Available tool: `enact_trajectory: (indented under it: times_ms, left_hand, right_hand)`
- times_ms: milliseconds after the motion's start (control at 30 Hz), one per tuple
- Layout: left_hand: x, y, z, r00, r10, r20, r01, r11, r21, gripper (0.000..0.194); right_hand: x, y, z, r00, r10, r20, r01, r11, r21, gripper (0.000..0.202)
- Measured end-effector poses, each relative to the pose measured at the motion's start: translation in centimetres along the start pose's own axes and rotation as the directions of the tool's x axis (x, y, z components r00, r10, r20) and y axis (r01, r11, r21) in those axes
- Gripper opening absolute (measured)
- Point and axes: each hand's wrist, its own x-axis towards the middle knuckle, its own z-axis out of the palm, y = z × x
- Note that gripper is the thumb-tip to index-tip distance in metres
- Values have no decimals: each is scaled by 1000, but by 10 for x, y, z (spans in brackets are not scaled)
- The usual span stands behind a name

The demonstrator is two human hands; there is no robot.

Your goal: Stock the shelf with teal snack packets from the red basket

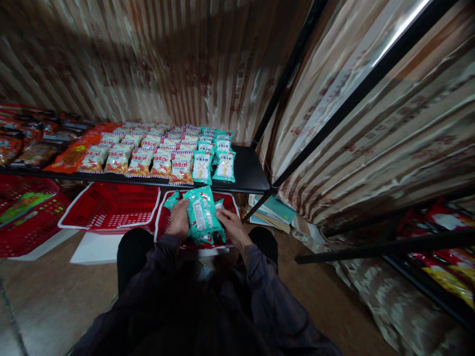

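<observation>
A teal snack bag [198, 210], its printed back panel facing up, is held over a red basket [237, 205] between my knees. My left hand [178, 221] is closed around the bag's left side. At its right side, the fingers of my right hand [233, 225] are bent in and pinch a teal bag edge; whether it is the same bag or one just behind is hard to see. More teal packaging shows in the basket around my hands, partly hidden. On the black shelf [252, 170] just beyond stand teal snack bags [224, 165] with their fronts facing me.
Left of the teal bags are rows of white-and-orange snack bags [141, 160], then orange packets [79, 148]. Another red basket [111, 202] sits below the shelf. Black shelf posts [282, 178] and cardboard pieces [272, 212] are at the right. Striped curtain hangs behind.
</observation>
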Motion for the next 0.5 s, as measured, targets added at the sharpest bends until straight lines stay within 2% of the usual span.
enact_trajectory:
  times_ms: [133, 300, 400, 500]
  left_hand:
    - [-1, 2, 1, 999, -22, -31, 22, 1000, -6, 11]
    - [-1, 1, -1, 999, -51, -3, 51, 998, -28, 10]
    - [-1, -1, -4, 988, -114, 107, 117, 993, -23, 18]
    - [-4, -5, -8, 955, -161, 249, 157, 987, 36, 27]
  right_hand:
    - [-2, 3, 0, 997, 25, -66, -24, 999, 21, 40]
    - [1, 3, 3, 990, -17, -143, 16, 1000, -4, 36]
    - [4, 5, 5, 973, -36, -226, 44, 998, 33, 38]
    - [7, 6, 6, 965, -44, -259, 68, 994, 83, 39]
